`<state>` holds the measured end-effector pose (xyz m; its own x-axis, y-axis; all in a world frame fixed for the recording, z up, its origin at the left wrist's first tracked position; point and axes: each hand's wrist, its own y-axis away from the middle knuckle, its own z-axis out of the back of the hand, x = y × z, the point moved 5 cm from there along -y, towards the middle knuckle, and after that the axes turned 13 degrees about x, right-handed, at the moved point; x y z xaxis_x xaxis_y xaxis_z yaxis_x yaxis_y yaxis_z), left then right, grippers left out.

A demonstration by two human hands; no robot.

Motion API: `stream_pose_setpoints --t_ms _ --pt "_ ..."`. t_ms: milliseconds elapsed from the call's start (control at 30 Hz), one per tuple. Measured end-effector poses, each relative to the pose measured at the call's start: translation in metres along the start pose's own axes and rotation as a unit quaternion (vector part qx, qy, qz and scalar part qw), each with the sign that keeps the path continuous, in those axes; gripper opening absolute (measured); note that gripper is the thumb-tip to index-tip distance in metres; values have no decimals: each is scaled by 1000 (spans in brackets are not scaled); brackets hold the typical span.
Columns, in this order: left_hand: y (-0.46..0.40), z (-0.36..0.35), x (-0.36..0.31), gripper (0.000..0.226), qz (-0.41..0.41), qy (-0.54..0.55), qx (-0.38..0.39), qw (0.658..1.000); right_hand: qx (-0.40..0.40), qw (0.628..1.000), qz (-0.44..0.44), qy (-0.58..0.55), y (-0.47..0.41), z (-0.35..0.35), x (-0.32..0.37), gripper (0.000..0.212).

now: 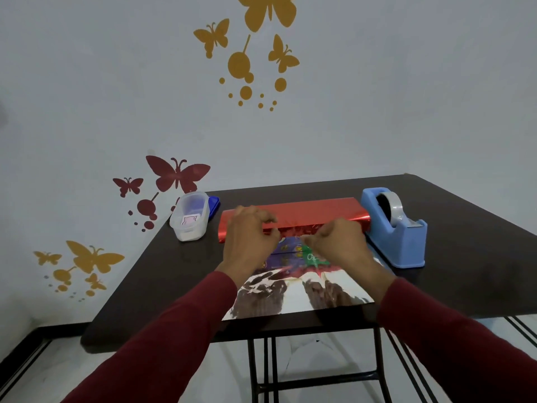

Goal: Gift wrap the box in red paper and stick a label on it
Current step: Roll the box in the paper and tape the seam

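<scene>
Fingers [268, 219] of both our hands are seemingly pinching the red paper [293, 213] over the box [290, 251]; taping is coming next.

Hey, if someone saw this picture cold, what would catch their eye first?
Probably the shiny red paper folded over at the middle of the dark table, with the left hand and right hand working its edge over a colourful box. Next, the blue tape dispenser right of it, and the butterfly decals on the wall.
</scene>
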<state>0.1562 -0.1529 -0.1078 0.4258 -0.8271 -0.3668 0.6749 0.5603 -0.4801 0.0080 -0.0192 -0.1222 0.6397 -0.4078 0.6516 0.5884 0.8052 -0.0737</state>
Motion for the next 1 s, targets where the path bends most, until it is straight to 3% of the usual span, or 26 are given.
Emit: stream_pose_setpoints --t_ms 100,167,367,467,600,733,833,1000 --pt "-4 -13 -26 23 -45 15 9 999 14 999 23 -41 24 37 -10 22" --pt "-9 -26 -50 25 -85 18 38 995 -17 999 32 -30 36 69 -23 13" --pt "-30 -69 -126 50 -160 -31 125 979 -149 986 -30 68 47 143 -81 15" --pt "-44 -82 -157 61 -174 -47 163 970 -110 988 -110 24 34 150 -106 25" --pt "-58 -95 -179 75 -173 -59 211 960 42 946 -216 -239 21 134 -118 30" --pt "-66 -100 -184 77 -163 -72 261 949 100 911 -238 -322 12 127 -121 19" --pt "-68 -102 -184 77 -156 -74 279 945 120 898 -235 -352 8 127 -120 25" --pt "-69 -103 -182 80 -155 -49 279 946 89 872 -179 -447 9 130 -122 37"
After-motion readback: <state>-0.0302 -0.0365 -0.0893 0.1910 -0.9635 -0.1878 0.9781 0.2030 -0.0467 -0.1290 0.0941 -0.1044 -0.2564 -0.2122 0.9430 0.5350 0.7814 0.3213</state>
